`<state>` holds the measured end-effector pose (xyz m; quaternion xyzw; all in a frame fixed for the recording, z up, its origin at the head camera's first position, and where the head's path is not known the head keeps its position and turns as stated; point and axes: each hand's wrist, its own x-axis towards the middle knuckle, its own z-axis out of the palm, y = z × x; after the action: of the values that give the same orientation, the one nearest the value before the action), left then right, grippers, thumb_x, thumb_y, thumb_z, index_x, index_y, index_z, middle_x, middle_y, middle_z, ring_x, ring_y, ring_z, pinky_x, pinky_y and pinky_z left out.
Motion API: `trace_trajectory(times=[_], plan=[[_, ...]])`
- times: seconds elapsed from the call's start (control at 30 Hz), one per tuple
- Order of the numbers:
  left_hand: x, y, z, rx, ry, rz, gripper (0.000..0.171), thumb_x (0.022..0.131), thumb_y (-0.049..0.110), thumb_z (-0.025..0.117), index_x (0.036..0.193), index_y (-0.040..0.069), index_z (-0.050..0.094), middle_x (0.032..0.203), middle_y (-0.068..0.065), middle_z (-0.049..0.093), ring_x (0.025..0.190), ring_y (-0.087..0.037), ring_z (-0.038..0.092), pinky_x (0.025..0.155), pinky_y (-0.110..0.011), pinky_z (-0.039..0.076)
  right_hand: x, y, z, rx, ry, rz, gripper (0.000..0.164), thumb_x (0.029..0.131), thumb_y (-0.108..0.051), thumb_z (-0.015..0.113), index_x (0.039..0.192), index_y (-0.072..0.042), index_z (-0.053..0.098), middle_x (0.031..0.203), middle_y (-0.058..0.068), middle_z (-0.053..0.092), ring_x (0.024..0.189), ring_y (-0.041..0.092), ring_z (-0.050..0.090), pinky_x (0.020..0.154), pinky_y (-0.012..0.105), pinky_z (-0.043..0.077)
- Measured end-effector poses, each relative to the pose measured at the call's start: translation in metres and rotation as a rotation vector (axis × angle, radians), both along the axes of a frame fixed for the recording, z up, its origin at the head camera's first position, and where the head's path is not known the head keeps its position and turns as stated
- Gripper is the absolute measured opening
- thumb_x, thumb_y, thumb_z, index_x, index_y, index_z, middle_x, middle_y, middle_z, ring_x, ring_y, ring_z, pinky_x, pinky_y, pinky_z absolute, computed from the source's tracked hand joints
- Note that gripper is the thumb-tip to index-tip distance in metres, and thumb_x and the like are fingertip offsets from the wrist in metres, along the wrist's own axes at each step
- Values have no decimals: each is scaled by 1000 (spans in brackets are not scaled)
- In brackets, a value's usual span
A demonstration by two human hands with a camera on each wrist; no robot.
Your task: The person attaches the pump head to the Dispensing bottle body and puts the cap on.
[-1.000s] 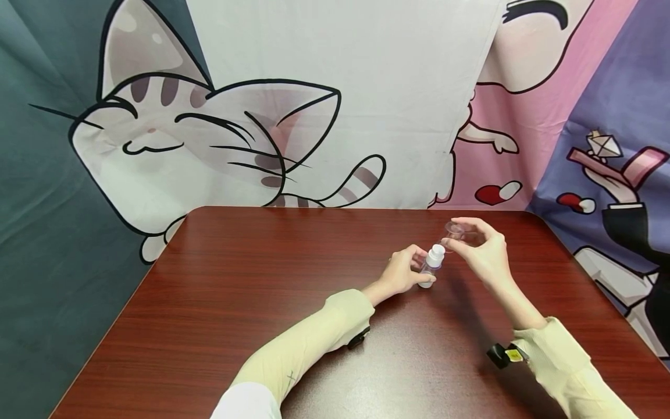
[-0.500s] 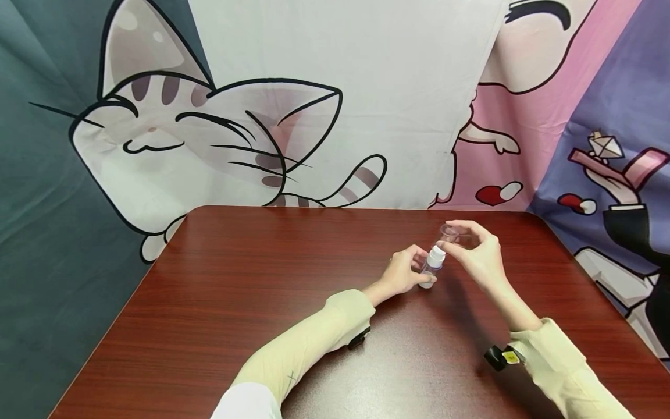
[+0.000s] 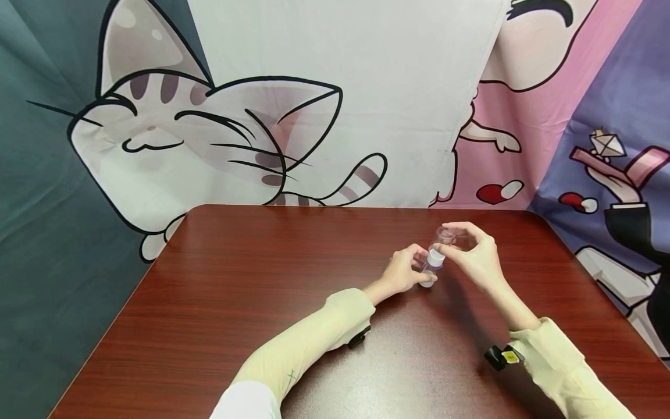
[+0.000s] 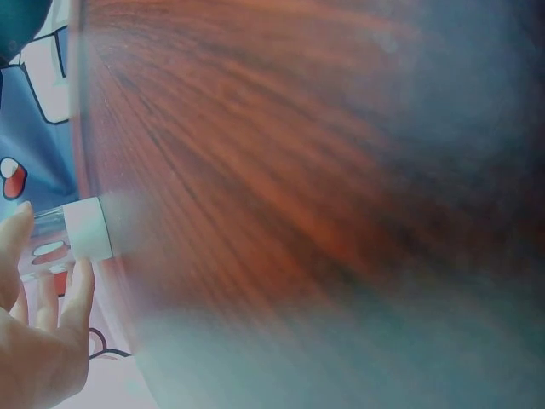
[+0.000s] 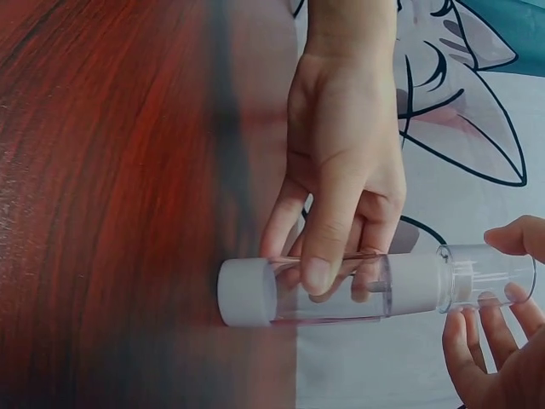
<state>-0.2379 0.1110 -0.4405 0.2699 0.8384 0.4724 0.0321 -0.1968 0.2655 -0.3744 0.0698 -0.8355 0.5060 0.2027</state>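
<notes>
A small clear bottle with a white base and a white collar stands near the table's far right, slightly tilted in the head view. My left hand grips its clear body between thumb and fingers. A clear cap sits over the bottle's white top, its rim at the collar in the right wrist view. My right hand pinches this cap between thumb and fingertips. The left wrist view catches only the bottle's lower part beside my left fingers.
The brown wooden table spreads under both arms. Its far edge lies just beyond the hands, against a printed cloth backdrop with a cartoon cat. Small dark devices sit at both sleeve cuffs.
My right hand has moved left and slightly down, bringing the clear cap from beside the bottle's white top down over it. My left hand keeps the bottle in nearly the same place.
</notes>
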Motion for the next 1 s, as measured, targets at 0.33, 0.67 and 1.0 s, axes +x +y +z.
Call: trace_trajectory(times=[0.33,0.67,1.0], plan=[[1,0,1,13,6,-2,46,73,14,84,111,5,59,101,-8,73,88,-13,71,79,-17,53,3,-1,-4,9,-13,-18,39,77,-5,78,114,-2,65,86,-23,63,75,-6,60,68,8,50],[0,0,0,33,-12,-11,45,73,12,84,110,5,59,102,-9,72,89,-15,71,81,-18,53,3,0,-11,34,-35,-22,38,77,-6,78,113,-4,66,87,-22,63,74,-5,61,68,9,51],[0,-1,0,25,-11,-10,45,74,13,83,110,6,59,102,-8,72,89,-14,71,81,-17,52,5,1,-17,75,-40,-29,37,79,-12,78,113,-6,66,88,-23,62,72,-4,61,67,9,50]])
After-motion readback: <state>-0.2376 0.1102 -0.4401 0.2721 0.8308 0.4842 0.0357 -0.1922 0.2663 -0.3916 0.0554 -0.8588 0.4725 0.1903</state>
